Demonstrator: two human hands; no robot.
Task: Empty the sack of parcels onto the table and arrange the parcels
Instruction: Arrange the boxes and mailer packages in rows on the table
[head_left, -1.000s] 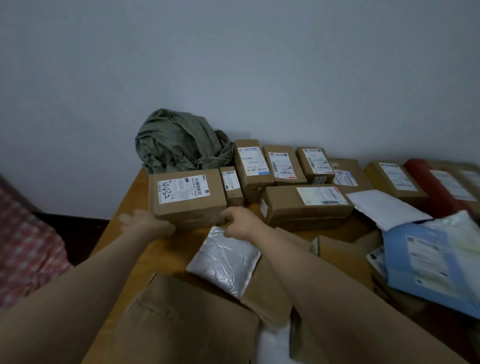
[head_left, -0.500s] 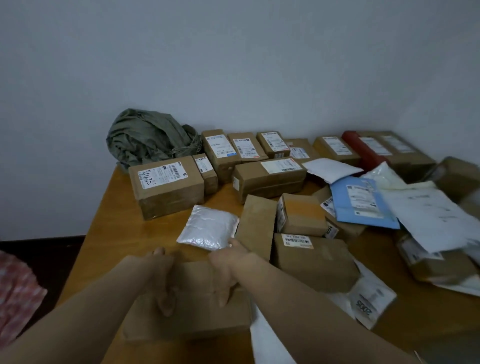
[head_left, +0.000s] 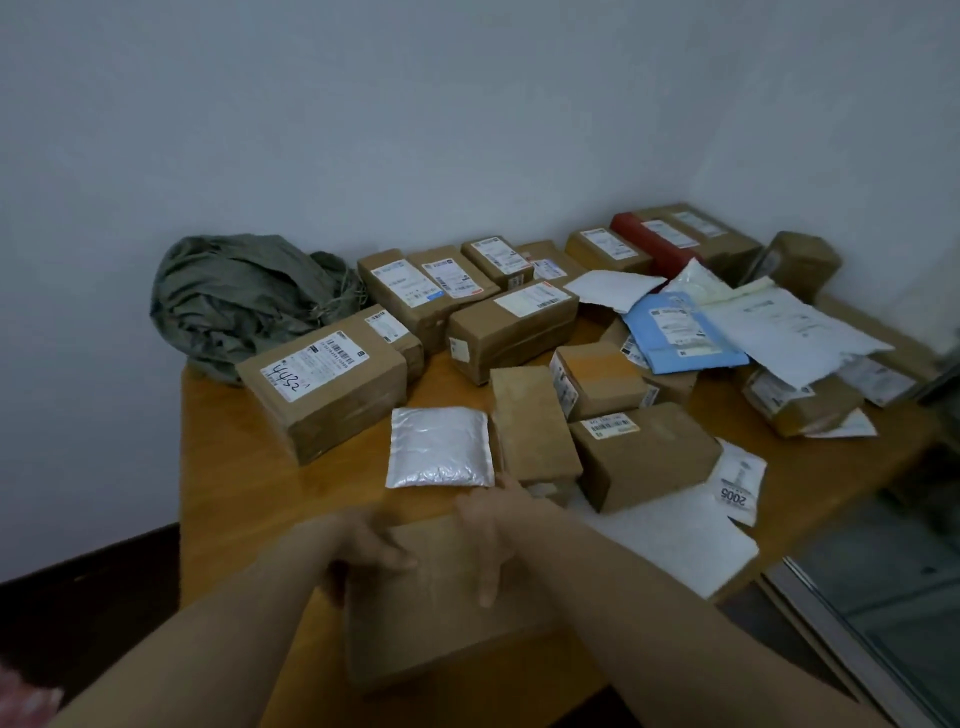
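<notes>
Change: a second ago both hands were out at the labelled box marked 4452 (head_left: 322, 387) in the back row; they have since drawn back to the near table edge; I read that as one placement done and the next parcel taken up.
Left hand (head_left: 363, 545): lies on the top left part of a flat brown box (head_left: 447, 597); fingers loosely spread, thumb side hidden, so whether it grips the edge I cannot tell.
Right hand (head_left: 485, 525): palm down on the same box, index finger stretched along its top, other fingers curled at the far edge; pressing, not pinching.
Task thing: the flat brown box sits at the near edge of the wooden table (head_left: 234, 493), label side not showing; the sack (head_left: 239, 301) lies crumpled and seemingly empty at the far left corner by the wall.
Progress: emptying looks finished; arranging partly done — a tidy back row along the wall, a loose heap of mailers and boxes to the right.
Edges: the box's near side seems to reach or overhang the table edge; a silver padded mailer (head_left: 439, 449) lies just beyond the right hand.
Open room: bare wood along the left side in front of the 4452 box — probably the easiest lane; the right is crowded.
</notes>
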